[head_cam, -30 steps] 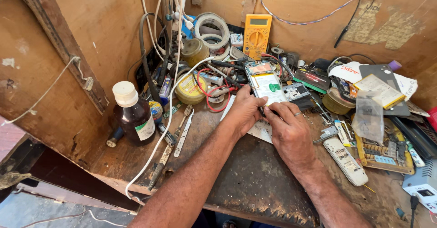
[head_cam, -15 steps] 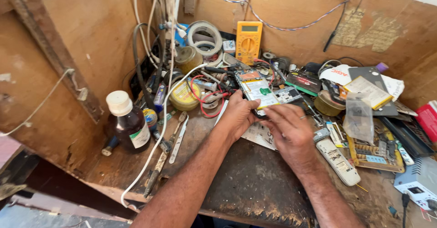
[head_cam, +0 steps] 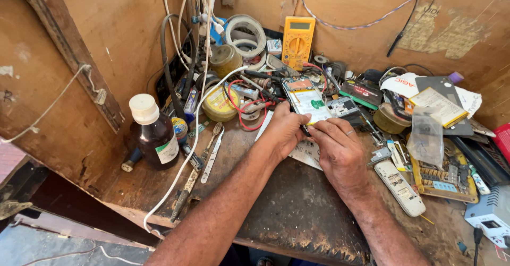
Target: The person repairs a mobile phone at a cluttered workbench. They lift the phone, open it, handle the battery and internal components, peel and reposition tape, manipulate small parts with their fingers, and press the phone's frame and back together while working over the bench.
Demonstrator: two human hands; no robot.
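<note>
An opened mobile phone with its inner parts showing lies on the worn wooden workbench, near the back among tangled wires. The left hand grips its near edge, fingers curled around the lower left side. The right hand touches the phone's lower edge just beside the left hand, fingertips pinched narrow on something too small to tell. Behind the phone a yellow multimeter leans on the wall, with a roll of tape beside it. At left stands a brown glass bottle with a white cap. At right lie a white remote control and a green circuit board.
</note>
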